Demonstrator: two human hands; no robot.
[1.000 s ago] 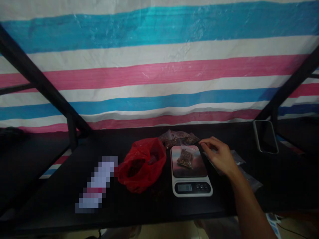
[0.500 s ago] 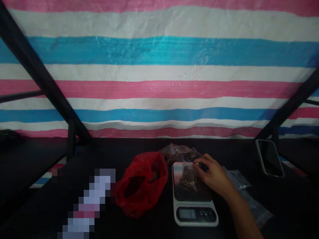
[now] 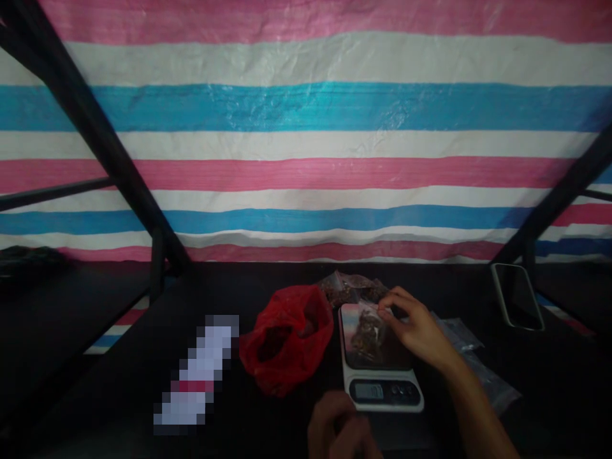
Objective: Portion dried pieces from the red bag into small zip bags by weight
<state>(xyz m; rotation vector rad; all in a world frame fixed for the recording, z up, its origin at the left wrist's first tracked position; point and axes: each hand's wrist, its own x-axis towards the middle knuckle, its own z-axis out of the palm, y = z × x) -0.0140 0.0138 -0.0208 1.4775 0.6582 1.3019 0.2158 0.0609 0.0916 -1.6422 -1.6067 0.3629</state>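
My right hand (image 3: 404,319) pinches the top corner of a small clear plastic bag (image 3: 369,335) between thumb and fingers. Brown dried bits fill the lower part of the bag. It rests on, or just above, the plate of a white kitchen scale (image 3: 347,379); I cannot tell which. The scale's display is lit, too blurred to read. At the bottom edge, in front of the scale, my left hand (image 3: 339,427) shows curled, dim fingers; their tips are hidden. Left of the scale sits an open red plastic bag (image 3: 291,344) with dark contents.
Behind the scale lie several filled clear bags (image 3: 351,287). Flat clear bags (image 3: 482,370) lie right of my forearm. A phone (image 3: 519,296) is at the far right. A blurred-out pale strip (image 3: 198,373) is at left. Black frame bars (image 3: 115,159) flank the table.
My left hand has come in at the bottom edge. The small bag looks more bunched under my right hand's pinch. The view has shifted slightly.
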